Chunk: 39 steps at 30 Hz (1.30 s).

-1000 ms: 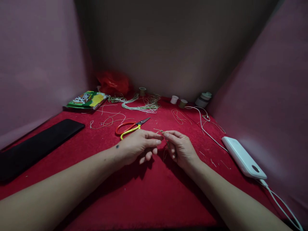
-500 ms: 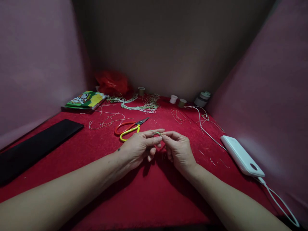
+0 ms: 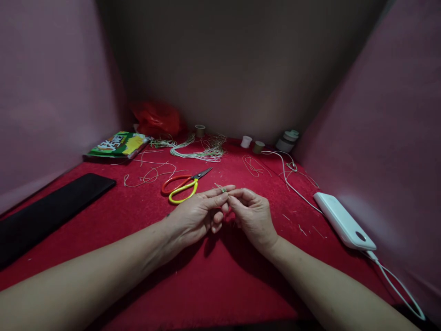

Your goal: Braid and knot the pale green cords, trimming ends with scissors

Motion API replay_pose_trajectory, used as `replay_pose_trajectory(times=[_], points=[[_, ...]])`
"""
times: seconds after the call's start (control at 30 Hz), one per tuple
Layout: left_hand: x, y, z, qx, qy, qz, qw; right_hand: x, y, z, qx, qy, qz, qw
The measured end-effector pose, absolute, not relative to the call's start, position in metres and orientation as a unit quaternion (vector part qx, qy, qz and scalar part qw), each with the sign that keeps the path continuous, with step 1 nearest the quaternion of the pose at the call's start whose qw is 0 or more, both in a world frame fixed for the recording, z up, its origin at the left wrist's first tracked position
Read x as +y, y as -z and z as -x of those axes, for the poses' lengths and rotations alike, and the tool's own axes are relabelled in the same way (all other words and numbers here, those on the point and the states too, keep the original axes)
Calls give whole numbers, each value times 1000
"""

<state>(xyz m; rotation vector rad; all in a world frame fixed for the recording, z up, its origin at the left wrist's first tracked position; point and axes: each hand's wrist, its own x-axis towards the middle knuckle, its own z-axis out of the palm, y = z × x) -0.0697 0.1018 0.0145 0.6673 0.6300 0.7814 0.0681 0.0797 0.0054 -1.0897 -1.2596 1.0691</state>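
Observation:
My left hand (image 3: 197,214) and my right hand (image 3: 252,215) meet fingertip to fingertip over the red cloth (image 3: 213,276). Between the pinched fingers sits a small greenish knotted piece of thin cord (image 3: 223,189), held by both hands. Just beyond my left hand lie scissors (image 3: 183,183) with one orange and one yellow handle loop, blades pointing right and away. Loose pale cord strands (image 3: 203,151) are heaped further back.
A long black pad (image 3: 51,209) lies at the left. A green and yellow snack packet (image 3: 117,144) and a red plastic bag (image 3: 156,118) sit at the back left. Small spools (image 3: 253,145) stand at the back. A white power bank (image 3: 342,221) with cable lies right.
Both hands have drawn a little closer together and my fingers have curled tighter around the small cord piece. The view has shifted slightly.

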Motion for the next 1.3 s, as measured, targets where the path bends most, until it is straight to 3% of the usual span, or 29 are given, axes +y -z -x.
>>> replay_pose_trajectory(times=[0.13,0.53,1.3], points=[[104,-13,70,298,-381,-331,810,80,-5,-69,-543,-450,466,535],[117,-20,77,329,-454,-319,764,87,-5,-79,-496,-612,429,442],[118,-20,80,314,-453,-391,738,85,-8,-81,-545,-567,478,391]])
